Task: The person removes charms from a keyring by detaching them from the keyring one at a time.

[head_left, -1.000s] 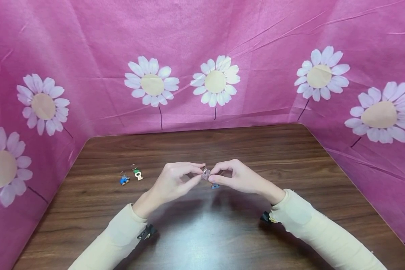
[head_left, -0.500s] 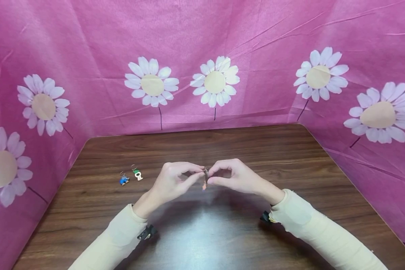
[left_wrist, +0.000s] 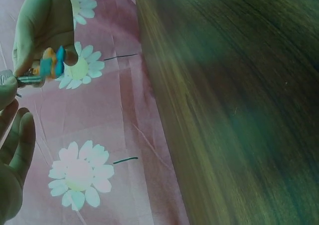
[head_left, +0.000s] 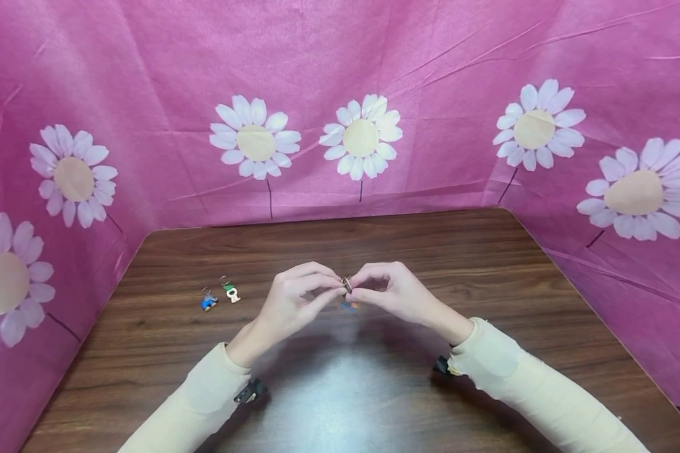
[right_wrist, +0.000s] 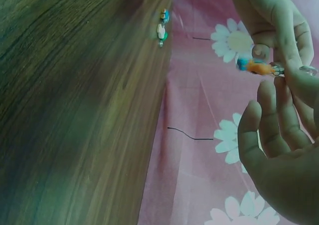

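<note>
Over the middle of the table, both hands meet at one small keychain (head_left: 349,306). My left hand (head_left: 294,301) pinches its metal ring part (head_left: 347,285) between thumb and fingers from the left. From the right, the thumb and forefinger of my right hand (head_left: 401,296) pinch the same part. An orange-and-blue figure (left_wrist: 52,64) dangles from it, seen beyond the fingertips in the left wrist view; the right wrist view shows the figure (right_wrist: 256,66) with small links at its end. Fingertips partly cover the ring.
Two more keychains lie on the wooden table (head_left: 204,365) at the left: a blue figure (head_left: 208,302) and a white-and-green one (head_left: 231,292), each with a ring. A pink cloth (head_left: 430,56) with daisies stands behind and at both sides.
The keychain has turned between the fingers, its hanging figure swinging about. Both hands stay close together, the fingers shifting slightly at the ring. The two keychains on the table have not moved.
</note>
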### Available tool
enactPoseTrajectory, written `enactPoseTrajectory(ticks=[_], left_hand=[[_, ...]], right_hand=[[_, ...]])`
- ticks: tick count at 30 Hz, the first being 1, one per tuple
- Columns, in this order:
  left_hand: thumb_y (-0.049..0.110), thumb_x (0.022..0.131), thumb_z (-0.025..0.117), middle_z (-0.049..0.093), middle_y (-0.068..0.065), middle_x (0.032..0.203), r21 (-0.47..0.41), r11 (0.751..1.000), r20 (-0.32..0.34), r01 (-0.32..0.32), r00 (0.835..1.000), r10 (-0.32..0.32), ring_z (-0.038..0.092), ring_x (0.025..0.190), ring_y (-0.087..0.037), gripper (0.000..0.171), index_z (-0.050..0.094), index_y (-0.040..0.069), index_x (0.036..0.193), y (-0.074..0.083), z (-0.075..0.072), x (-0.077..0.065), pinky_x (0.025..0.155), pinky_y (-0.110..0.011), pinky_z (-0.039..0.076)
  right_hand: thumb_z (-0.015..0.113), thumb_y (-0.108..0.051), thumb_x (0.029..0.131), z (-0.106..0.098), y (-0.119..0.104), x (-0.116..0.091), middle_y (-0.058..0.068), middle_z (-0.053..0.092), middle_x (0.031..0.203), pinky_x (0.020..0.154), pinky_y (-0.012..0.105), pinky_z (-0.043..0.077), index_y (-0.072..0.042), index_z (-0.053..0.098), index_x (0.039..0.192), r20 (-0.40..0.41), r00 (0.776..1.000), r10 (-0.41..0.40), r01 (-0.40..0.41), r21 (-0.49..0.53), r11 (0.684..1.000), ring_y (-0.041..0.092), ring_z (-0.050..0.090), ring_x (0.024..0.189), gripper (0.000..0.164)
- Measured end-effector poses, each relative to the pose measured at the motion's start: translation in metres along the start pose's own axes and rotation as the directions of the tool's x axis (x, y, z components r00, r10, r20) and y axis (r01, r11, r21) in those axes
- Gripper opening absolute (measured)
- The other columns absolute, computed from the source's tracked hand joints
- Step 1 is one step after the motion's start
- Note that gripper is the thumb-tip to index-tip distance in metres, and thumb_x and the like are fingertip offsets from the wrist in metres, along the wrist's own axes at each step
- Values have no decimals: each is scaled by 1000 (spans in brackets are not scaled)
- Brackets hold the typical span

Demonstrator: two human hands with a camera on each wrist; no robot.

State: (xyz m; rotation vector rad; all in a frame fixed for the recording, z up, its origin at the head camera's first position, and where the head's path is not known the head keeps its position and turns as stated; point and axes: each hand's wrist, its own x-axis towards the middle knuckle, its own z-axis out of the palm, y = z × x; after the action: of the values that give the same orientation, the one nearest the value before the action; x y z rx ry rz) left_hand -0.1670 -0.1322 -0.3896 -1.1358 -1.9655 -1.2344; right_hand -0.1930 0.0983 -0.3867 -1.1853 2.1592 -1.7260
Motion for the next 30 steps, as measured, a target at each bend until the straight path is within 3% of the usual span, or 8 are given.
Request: enactPoseTrajectory(ticks=[4, 8, 11, 14, 19, 23, 30], left_hand=[[-1, 85, 81, 73, -2, 98, -13, 999, 17, 35, 999, -35, 68, 83, -8, 14, 77, 7, 95, 1, 1, -2, 58, -14, 52], [0, 88, 78, 74, -4, 101, -60, 995, 34, 81, 996, -79, 70, 85, -9, 12, 77, 7, 98, 1, 2, -2, 63, -20, 57], [2, 89, 77, 75, -5, 96, -129, 980, 50, 153, 988, -148, 71, 82, -13, 10, 77, 7, 98, 1, 2, -3, 64, -26, 60], [6, 91, 77, 76, -4, 92, -194, 943, 70, 271, 962, -262, 72, 77, -18, 8, 78, 9, 98, 1, 1, -3, 61, -29, 59], [11, 93, 75, 75, 1, 90, -260, 859, 93, 442, 896, -433, 68, 72, -19, 5, 77, 11, 98, 2, -1, -4, 60, -28, 55], [9, 94, 74, 74, -2, 88, -288, 824, 96, 488, 871, -482, 66, 69, -17, 5, 77, 9, 98, 2, -1, -4, 59, -32, 55], [6, 94, 73, 75, -8, 90, -361, 767, 131, 531, 843, -522, 71, 75, -28, 5, 76, 4, 97, 1, 1, -4, 68, -45, 60]], right_hand=[[75, 1, 90, 0, -2, 0, 6, 73, 89, 70, 33, 60, -7, 79, 98, -23, 1000, -21, 21, -13, 1000, 27, 71, 78, 11], [75, 1, 90, 0, -2, -1, 4, 74, 89, 72, 33, 59, -9, 79, 96, -35, 999, -35, 33, -49, 998, 21, 70, 80, 13], [75, -2, 91, -1, -2, -2, 3, 74, 91, 74, 35, 59, -10, 78, 98, -35, 999, -23, 21, -64, 998, 20, 69, 82, 11], [74, -5, 93, -1, -4, -3, 1, 75, 91, 75, 37, 59, -11, 76, 98, -29, 1000, 0, -2, -68, 998, 24, 70, 82, 8], [70, -8, 97, -2, -5, -3, 1, 74, 87, 76, 36, 58, -6, 72, 98, -21, 999, 42, -43, -46, 998, 30, 70, 82, 4], [68, -7, 98, -1, -4, -3, 4, 73, 88, 76, 32, 58, 1, 68, 99, -18, 998, 60, -60, -6, 998, 30, 70, 83, 9], [64, -7, 100, 0, -6, -3, 8, 72, 90, 80, 34, 56, -1, 65, 99, 26, 995, 92, -91, -10, 996, 25, 68, 86, 6]])
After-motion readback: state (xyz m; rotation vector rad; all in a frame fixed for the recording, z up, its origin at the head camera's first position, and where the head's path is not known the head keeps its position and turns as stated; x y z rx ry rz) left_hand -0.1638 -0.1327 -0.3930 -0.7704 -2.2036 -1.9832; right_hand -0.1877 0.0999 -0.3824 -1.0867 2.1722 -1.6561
